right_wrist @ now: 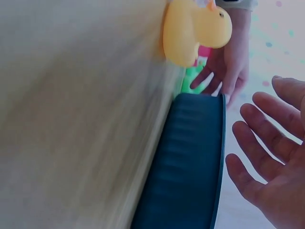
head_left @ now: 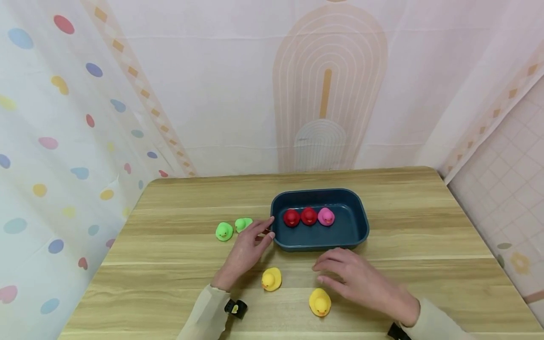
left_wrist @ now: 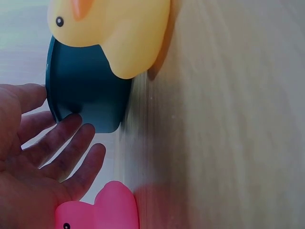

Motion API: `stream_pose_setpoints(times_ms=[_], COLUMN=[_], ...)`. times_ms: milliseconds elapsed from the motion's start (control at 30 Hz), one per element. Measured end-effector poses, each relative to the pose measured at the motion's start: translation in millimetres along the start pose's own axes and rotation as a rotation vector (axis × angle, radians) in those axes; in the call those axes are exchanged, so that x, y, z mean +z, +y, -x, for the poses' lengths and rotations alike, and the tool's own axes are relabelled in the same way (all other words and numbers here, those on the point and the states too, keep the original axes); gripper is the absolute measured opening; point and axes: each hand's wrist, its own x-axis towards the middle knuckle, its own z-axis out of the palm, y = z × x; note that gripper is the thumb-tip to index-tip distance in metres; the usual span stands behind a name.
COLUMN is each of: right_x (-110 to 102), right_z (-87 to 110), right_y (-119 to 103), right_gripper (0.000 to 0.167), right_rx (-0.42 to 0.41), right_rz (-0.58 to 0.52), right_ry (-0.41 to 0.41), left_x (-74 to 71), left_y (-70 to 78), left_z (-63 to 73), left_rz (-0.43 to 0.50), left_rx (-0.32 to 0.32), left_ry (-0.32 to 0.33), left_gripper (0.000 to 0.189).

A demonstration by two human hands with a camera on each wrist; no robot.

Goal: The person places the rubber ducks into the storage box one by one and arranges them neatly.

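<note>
My left hand (head_left: 246, 252) is at the left end of a dark blue rectangular tray (head_left: 364, 222), fingers spread, fingertips at its rim; whether they touch cannot be told. Two red rubber ducks (head_left: 292, 218) and a pink rubber duck (head_left: 326, 216) sit in a row inside the tray. My right hand (head_left: 357, 281) hovers before the tray's front side, fingers loosely bent and holding nothing. Close to it stands a yellow rubber duck (head_left: 319, 302). Another yellow rubber duck (head_left: 271, 279) lies between the hands. Below my left hand, the left wrist view shows another pink duck (left_wrist: 112, 210), hidden in the head view.
Two green rubber ducks (head_left: 224, 231) stand left of the tray, one partly behind the left hand. Everything rests on a wooden table (head_left: 178, 278). Patterned curtains (head_left: 221, 94) hang behind the table and on its left side.
</note>
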Motion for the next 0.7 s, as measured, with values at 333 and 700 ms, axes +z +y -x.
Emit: stream_pose_setpoints(times_ms=[333, 700], right_x=[4.0, 8.9], right_z=[7.2, 11.4], right_y=[-6.5, -5.7], right_gripper=[0.031, 0.035], right_rx=[0.023, 0.166], right_rz=[-0.145, -0.327], right_ry=[-0.128, -0.338], left_x=[-0.3, -0.4], left_y=[-0.9, 0.2], left_z=[0.1, 0.4], left_rz=[-0.01, -0.013], left_rx=[-0.002, -0.004], left_ry=[-0.005, -0.003], left_gripper=[0.045, 0.044])
